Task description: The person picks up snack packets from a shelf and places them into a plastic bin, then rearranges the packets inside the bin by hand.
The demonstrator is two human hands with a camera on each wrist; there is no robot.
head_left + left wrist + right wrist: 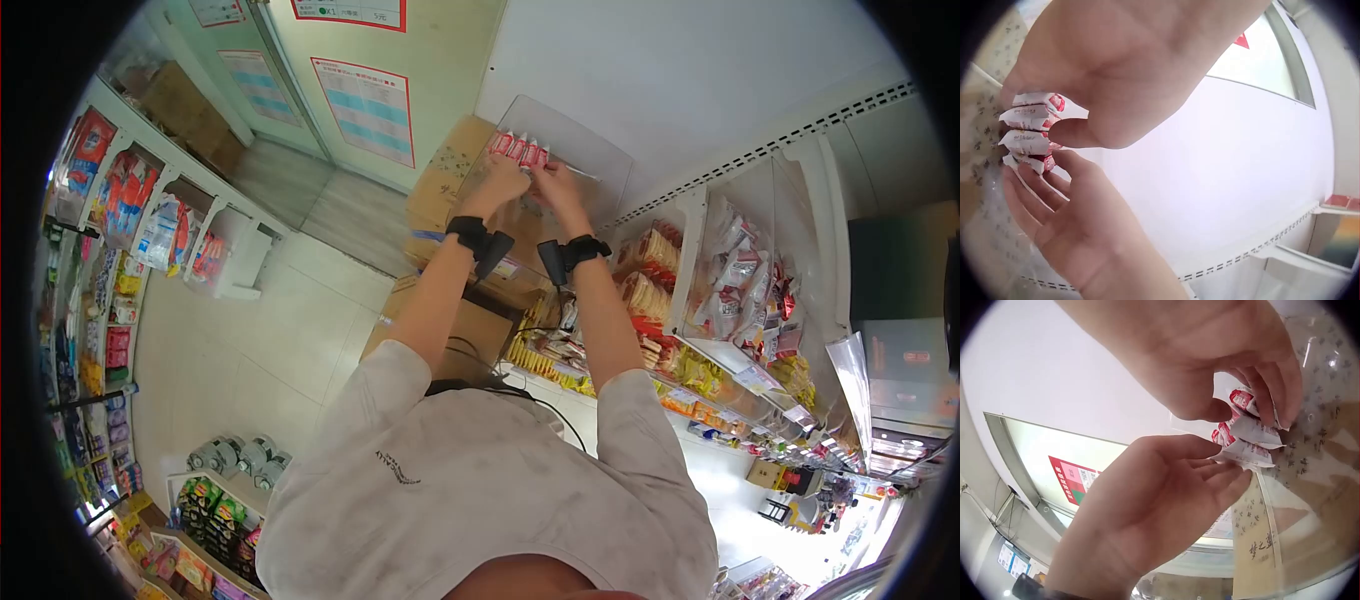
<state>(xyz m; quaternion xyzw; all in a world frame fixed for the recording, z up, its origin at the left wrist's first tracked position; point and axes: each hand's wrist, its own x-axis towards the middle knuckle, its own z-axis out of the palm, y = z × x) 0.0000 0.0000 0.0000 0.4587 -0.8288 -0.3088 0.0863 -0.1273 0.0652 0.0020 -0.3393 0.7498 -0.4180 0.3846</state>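
Note:
Several small red-and-white snack packets [519,148] stand side by side in a row between the two hands. My left hand [503,185] grips one end of the row, its thumb across the packets' near faces in the left wrist view. At the other end, my right hand [556,192] holds the packets between thumb and fingers; its fingers [1264,394] curl over the end packet [1244,400]. The hands are close together over a clear plastic bin [607,150] against the white wall. Parts of the packets are hidden behind the fingers.
A printed cardboard box [440,170] is beside and beneath the clear bin, with another brown carton [470,335] lower down. Shelves of bagged snacks [735,270] run along the right. Shelving with packaged goods [125,195] lines the left, across the tiled floor [290,310].

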